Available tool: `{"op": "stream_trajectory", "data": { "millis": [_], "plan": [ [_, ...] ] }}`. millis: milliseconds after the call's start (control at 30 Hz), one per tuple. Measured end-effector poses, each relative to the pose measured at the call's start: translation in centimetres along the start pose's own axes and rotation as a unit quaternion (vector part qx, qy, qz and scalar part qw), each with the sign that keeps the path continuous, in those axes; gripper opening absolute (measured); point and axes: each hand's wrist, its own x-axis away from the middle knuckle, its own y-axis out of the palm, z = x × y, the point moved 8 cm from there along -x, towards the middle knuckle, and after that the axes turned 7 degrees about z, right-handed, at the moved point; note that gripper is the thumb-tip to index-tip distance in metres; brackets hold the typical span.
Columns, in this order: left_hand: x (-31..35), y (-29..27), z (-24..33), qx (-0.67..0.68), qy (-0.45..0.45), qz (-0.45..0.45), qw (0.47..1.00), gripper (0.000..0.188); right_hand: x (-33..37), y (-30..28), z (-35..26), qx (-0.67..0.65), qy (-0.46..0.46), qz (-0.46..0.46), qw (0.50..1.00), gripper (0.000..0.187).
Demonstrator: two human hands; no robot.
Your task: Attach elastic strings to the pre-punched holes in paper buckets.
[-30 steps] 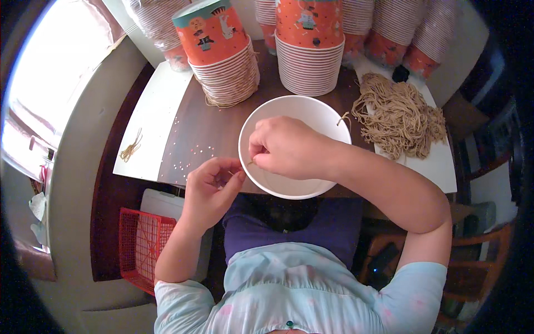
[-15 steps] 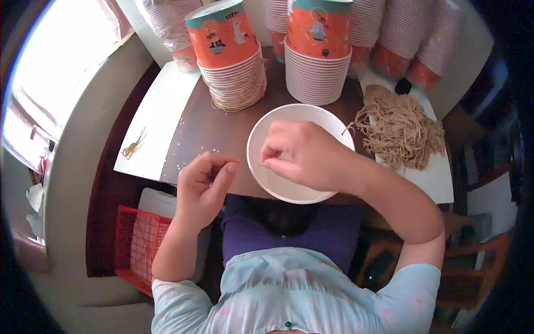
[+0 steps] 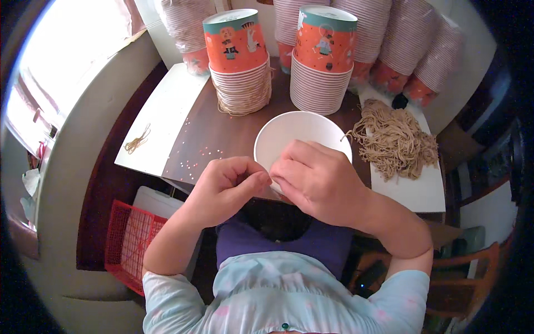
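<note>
Both hands meet fingertip to fingertip at the near rim of a white paper bowl.

Left hand (image 3: pixel 225 186) and right hand (image 3: pixel 314 178) sit close together over the near edge of the surface (image 3: pixel 222 136); fingers of each are curled and pressed together at the tips, which touch one another just at the bowl's near rim. Whether anything is pinched between them cannot be told. White bowl (image 3: pixel 289 136) stands upright and open, its near part hidden under the right hand. A thin string end (image 3: pixel 346 135) shows at its right rim. Right of the bowl, a pile of tan strings (image 3: pixel 392 139) lies on a white sheet (image 3: pixel 411 192). Beyond the bowl, two stacks of orange printed bowls (image 3: pixel 322 61) stand upside down. Far left, a small string bundle (image 3: pixel 137 140) lies apart.
</note>
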Motion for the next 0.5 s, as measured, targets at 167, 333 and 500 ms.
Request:
{"op": "stream_trajectory", "data": {
  "millis": [167,333,500],
  "plan": [
    [-0.1,-0.5,0.2,-0.038,0.019,0.038,0.998,0.015,0.4,0.1,0.9,-0.052,0.066,-0.013,0.996,0.011],
    [0.4,-0.5,0.4,0.007,0.02,0.06,0.998,0.009,1.0,0.7,2.1,-0.155,0.153,-0.006,0.976,0.008],
    [0.8,-0.5,1.9,-0.091,0.099,0.076,0.988,0.007,1.3,1.2,2.6,-0.203,0.209,-0.026,0.956,0.006]
  ]
}}
